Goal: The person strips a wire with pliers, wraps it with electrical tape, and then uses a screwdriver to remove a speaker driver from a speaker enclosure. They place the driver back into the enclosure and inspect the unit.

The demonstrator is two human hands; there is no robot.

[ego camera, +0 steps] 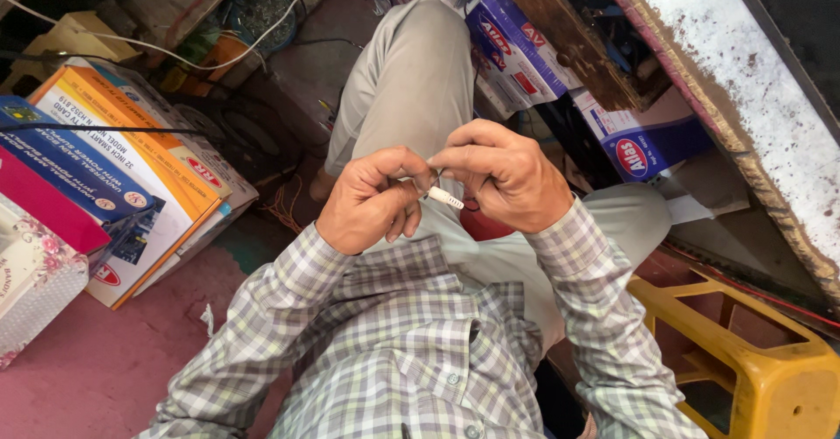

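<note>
My left hand and my right hand meet above my lap, fingertips together. Between them I pinch a small white plug with a thin dark wire running off it. Left thumb and fingers curl around the plug's near end; the right hand's fingers close over the wire end. Both sleeves are grey-checked. My legs in light grey trousers stretch away below the hands.
A stack of flat cardboard boxes in orange, white and blue lies at left on a pink floor. A yellow plastic stool stands at lower right. More boxes and a worn wooden bench edge sit at upper right.
</note>
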